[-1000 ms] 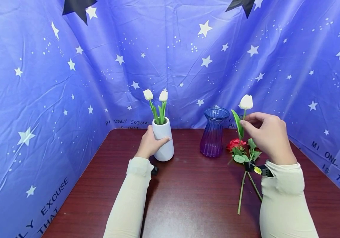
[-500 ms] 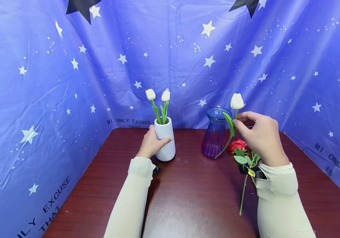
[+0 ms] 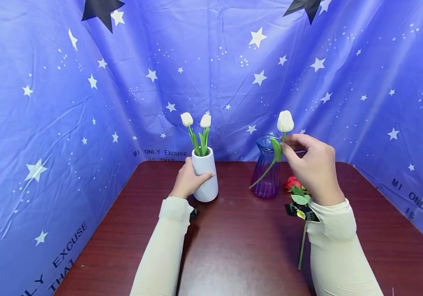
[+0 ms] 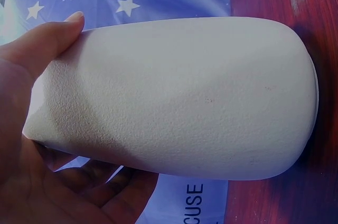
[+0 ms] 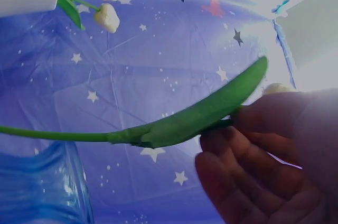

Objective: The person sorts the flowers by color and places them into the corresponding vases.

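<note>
Tulip (image 3: pixel 277 150) in the right hand (image 3: pixel 314 165), right of the frame's centre in the head view: thumb and fingers pinch it just below its white bloom (image 3: pixel 285 121), which stands upright. Its lower stem (image 3: pixel 263 176) slants down and left across the front of the glass vase (image 3: pixel 270 183), blue at the rim and purple at the base; whether stem and glass touch, I cannot tell. The left hand (image 3: pixel 190 177) grips the white vase (image 3: pixel 205 181) near the centre of the frame, thumb on one side and fingers round the other, as the left wrist view shows. Two more tulips (image 3: pixel 205 120) rise from its mouth. Right of the glass vase, a red rose (image 3: pixel 292 183) lies on the table (image 3: pixel 233 250), partly hidden by the right hand and its sleeve (image 3: pixel 335 255). Starry blue cloth (image 3: pixel 211 78) fills the upper frame.
</note>
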The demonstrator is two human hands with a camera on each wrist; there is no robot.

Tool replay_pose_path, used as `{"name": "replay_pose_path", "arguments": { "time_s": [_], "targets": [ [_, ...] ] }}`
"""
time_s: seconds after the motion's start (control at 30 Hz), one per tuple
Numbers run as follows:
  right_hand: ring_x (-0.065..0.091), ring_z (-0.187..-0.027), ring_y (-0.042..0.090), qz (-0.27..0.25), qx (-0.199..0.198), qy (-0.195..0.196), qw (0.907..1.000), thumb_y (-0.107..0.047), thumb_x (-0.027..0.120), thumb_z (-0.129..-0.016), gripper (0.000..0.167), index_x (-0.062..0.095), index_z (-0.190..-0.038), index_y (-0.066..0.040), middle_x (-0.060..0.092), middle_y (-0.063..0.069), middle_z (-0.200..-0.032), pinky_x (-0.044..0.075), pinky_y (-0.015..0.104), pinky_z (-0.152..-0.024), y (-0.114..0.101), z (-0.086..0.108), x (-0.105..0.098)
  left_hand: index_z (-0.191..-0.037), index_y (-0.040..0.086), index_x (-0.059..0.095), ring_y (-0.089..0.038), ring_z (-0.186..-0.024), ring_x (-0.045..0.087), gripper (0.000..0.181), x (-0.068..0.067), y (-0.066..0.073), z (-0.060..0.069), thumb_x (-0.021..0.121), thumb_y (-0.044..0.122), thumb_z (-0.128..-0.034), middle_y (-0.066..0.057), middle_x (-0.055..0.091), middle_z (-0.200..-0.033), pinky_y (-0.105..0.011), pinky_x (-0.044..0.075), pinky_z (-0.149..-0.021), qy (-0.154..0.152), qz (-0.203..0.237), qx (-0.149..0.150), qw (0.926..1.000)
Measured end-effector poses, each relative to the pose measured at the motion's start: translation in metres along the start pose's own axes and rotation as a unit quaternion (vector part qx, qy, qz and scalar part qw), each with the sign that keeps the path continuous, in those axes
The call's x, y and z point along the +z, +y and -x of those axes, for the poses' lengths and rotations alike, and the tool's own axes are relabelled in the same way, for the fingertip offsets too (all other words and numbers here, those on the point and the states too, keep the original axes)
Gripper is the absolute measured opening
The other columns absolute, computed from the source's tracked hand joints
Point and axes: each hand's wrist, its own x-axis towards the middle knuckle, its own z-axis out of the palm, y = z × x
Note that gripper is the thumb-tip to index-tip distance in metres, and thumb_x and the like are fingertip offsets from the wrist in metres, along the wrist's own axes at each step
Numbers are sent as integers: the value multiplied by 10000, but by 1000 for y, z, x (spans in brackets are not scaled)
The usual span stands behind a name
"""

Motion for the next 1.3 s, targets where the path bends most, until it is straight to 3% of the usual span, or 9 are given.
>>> {"name": "replay_pose_path", "arguments": {
  "time_s": [0.3,0.47,0.67,0.87,1.1,1.3],
  "targets": [
    [648,-777,-85,-870,-278,745,9930,-99,760,-909,92,815,-981,-86,790,30,-930,493,71,-683,-15,-3,13,-1376,116,426,-284,-1091,666,814,1,1,-1,848,518,-808,-87,622,-1202,-517,586,-891,-27,101,-63,9999],
    [655,-787,-96,-1028,-282,999,9893,-71,751,-909,96,814,-980,-60,793,65,-949,498,66,-694,-26,-9,16,-1369,114,427,-284,-1090,665,811,2,2,0,848,519,-807,-89,622,-1199,-515,586,-891,-38,101,-53,9999],
    [676,-833,-99,-1188,-608,1315,9823,-122,778,-917,112,814,-988,-43,793,79,-960,516,73,-717,-40,-20,18,-1361,109,432,-293,-1075,667,814,1,2,-1,851,522,-798,-93,622,-1184,-519,587,-882,-2,95,-9,10000],
    [710,-852,-56,-1497,-775,1500,9742,-162,777,-921,124,823,-990,-71,797,18,-987,554,105,-749,-55,-28,25,-1353,117,429,-286,-1072,668,810,1,0,0,845,535,-796,-86,620,-1179,-512,589,-877,4,77,-57,10000],
    [724,-843,-9,-1828,-837,1571,9669,-34,743,-919,110,796,-998,22,781,114,-968,579,145,-789,-84,-26,23,-1373,121,428,-286,-1086,663,824,2,0,1,848,534,-797,-83,617,-1195,-514,586,-885,-47,114,-131,9998],
    [732,-851,27,-2080,-927,1603,9604,-7,733,-921,111,782,-990,65,769,171,-961,599,197,-810,-94,-28,25,-1375,113,430,-294,-1083,663,831,0,1,-1,847,537,-794,-91,617,-1193,-520,587,-882,-23,104,-96,9999]
  ]
}}
